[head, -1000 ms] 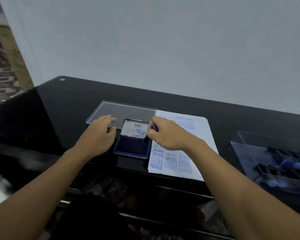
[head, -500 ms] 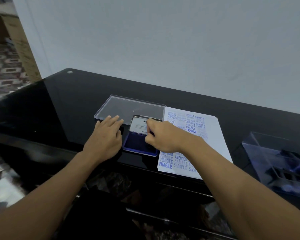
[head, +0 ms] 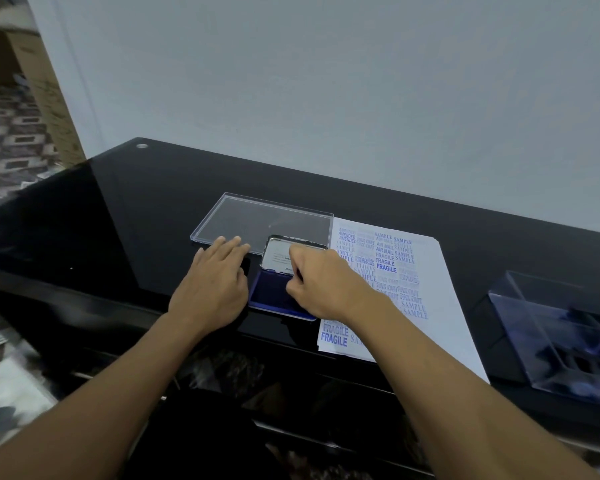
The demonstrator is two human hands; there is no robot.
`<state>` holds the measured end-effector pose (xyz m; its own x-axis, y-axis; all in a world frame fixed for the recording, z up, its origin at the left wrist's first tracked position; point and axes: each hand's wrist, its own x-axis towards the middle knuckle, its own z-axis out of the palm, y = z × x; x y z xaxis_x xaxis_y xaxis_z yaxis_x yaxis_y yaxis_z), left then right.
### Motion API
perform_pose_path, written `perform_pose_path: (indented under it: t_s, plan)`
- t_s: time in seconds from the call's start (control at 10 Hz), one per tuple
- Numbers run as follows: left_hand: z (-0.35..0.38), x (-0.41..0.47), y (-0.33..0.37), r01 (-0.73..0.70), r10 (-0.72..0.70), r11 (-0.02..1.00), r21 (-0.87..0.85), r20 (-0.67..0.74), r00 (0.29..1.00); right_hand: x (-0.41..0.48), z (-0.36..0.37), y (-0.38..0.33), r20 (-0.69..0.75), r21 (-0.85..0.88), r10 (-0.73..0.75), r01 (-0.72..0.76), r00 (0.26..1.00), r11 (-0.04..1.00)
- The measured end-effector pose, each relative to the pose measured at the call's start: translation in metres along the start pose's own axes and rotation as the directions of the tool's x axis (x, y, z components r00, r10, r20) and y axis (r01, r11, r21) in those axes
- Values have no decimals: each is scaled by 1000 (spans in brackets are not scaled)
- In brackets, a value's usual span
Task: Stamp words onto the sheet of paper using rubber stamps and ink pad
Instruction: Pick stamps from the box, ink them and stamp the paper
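The open ink pad lies on the black glass table, its blue pad facing up and its metal lid tilted back. My right hand hovers low over the pad with curled fingers that pinch a small rubber stamp; only a dark sliver of it shows under the fingers. My left hand rests flat on the table, fingers straight, touching the pad's left side. The white sheet of paper lies right of the pad, covered with blue stamped words such as FRAGILE, SAMPLE and AIR MAIL.
A clear plastic lid lies flat behind the ink pad. At the far right stands a clear plastic box with several dark and blue stamps inside. The table's front edge runs just below my wrists; a wall rises behind.
My right hand has moved left from the paper onto the ink pad with the stamp. My left hand has flattened beside the pad. The view has shifted left.
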<state>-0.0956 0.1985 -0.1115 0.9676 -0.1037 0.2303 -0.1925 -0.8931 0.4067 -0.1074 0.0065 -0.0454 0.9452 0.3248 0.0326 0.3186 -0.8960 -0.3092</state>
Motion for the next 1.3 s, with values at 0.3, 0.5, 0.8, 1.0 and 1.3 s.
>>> perform_pose_path:
  t_s: [0.3, 0.5, 0.8, 1.0, 1.3]
  plan:
    - [0, 0, 1, 2, -2, 1000, 3, -5, 1000, -2, 5, 3, -57, 49, 3, -1, 998, 999]
    - [1, 1, 1, -2, 2, 1000, 5, -3, 1000, -1, 4, -1, -39, 43, 20, -19, 999, 999]
    - [2, 1, 0, -2, 2, 1000, -6, -5, 1000, 2, 5, 0, -30, 47, 38, -37, 999, 998]
    - [1, 1, 2, -1, 1, 1000, -7, -7, 1000, -1, 7, 2, -74, 104, 50, -42, 996, 994]
    - [1, 1, 1, 2, -2, 1000, -9, -6, 1000, -1, 7, -9, -68, 37, 67, -64, 995, 997]
